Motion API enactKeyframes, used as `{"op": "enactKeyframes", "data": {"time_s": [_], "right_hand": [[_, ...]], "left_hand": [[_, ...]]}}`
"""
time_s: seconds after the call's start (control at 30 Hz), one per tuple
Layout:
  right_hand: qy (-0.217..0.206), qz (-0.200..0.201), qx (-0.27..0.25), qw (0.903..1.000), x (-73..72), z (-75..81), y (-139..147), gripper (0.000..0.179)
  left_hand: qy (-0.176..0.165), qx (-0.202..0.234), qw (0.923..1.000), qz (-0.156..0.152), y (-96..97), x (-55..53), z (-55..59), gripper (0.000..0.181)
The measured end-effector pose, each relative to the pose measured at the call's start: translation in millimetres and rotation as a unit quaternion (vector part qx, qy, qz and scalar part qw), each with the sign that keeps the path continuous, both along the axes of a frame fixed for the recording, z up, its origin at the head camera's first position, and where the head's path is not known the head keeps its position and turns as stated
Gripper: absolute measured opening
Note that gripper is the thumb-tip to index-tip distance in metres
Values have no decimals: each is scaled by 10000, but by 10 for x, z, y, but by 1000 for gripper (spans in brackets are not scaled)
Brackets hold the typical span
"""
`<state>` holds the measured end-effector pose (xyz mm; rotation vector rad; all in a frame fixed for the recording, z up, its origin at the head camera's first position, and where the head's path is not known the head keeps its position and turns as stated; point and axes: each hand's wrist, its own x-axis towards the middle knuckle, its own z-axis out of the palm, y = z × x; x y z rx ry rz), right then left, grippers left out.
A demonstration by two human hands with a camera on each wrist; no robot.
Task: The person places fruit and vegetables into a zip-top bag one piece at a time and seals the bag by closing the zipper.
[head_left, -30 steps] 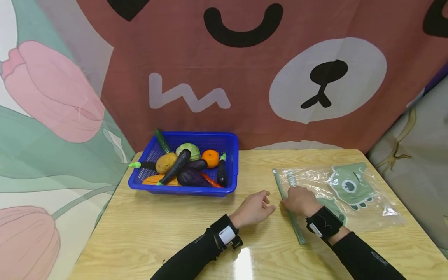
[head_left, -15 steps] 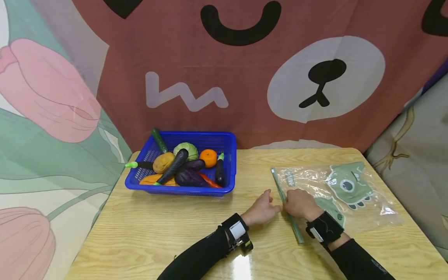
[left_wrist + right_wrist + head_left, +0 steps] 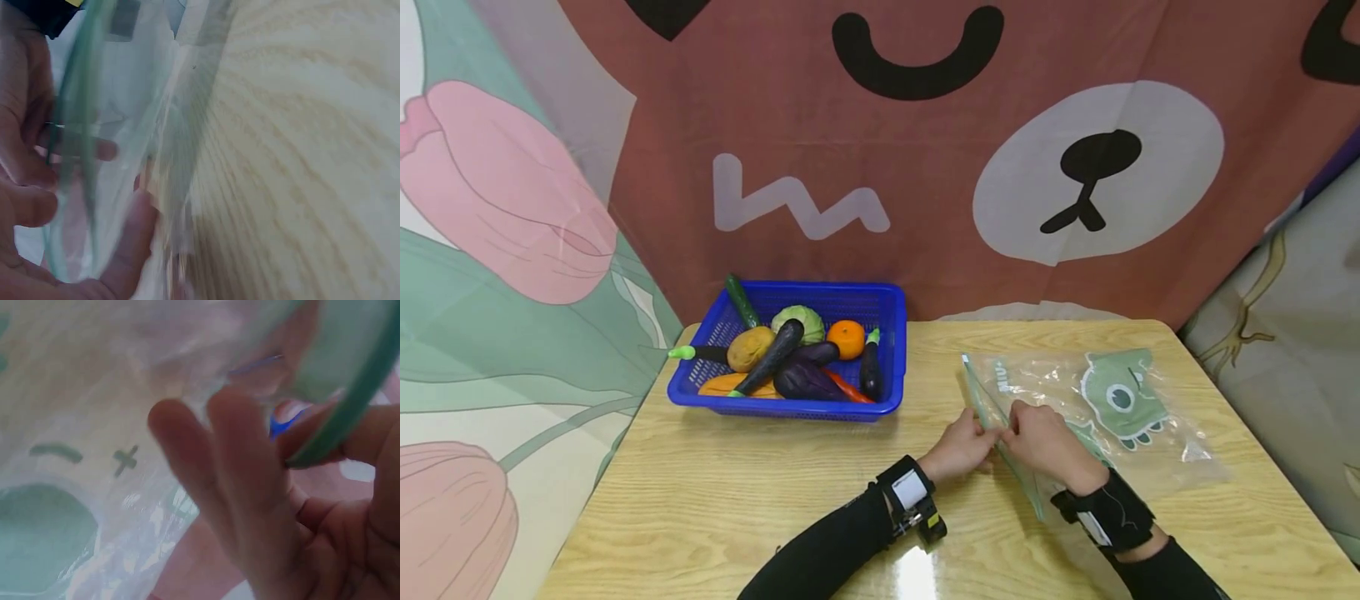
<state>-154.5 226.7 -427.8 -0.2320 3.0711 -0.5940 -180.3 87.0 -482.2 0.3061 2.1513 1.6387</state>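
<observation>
A clear plastic zip bag (image 3: 1180, 454) with green cartoon-creature prints lies on the table at the right in the head view. Its green zip edge (image 3: 1026, 487) faces left, and the two green strips stand apart in the left wrist view. My left hand (image 3: 957, 448) pinches this edge near its middle from the left, thumb and a finger on either side of the film. Right beside it, my right hand (image 3: 1051, 443) grips the edge between thumb and index finger, while its other fingers (image 3: 250, 469) extend over the film.
On the wooden table (image 3: 737, 500) at the back left stands a blue basket (image 3: 898, 350). It holds several eggplants, a cucumber (image 3: 742, 302), a cabbage (image 3: 801, 321), an orange (image 3: 846, 339) and a red chili pepper (image 3: 848, 387). A printed cloth (image 3: 925, 167) hangs behind.
My left hand has moved right and taken hold of the bag's edge beside my right hand. The bag has shifted a little left, and its green strips have come apart.
</observation>
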Motion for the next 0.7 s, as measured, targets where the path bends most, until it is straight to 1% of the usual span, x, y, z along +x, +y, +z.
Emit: {"op": "enactKeyframes", "data": {"time_s": [0.1, 0.2, 0.37, 0.5, 0.6, 0.7], "right_hand": [[210, 8, -61, 9998, 45, 75, -47, 18], [417, -6, -136, 9990, 87, 170, -93, 17], [647, 12, -307, 9974, 144, 338, -144, 18], [585, 15, -328, 9977, 150, 437, -172, 26], [409, 0, -291, 9987, 138, 500, -189, 30], [185, -1, -299, 9994, 122, 561, -199, 29]], "left_hand": [[-9, 472, 9988, 132, -1, 5, 12, 28], [260, 658, 9972, 236, -30, 14, 72, 26], [701, 846, 9935, 299, -120, 30, 228, 27], [971, 1000, 9899, 270, -181, 45, 338, 28], [1075, 1133, 9875, 228, -208, 64, 400, 30], [1100, 1215, 9862, 217, -222, 95, 449, 32]]}}
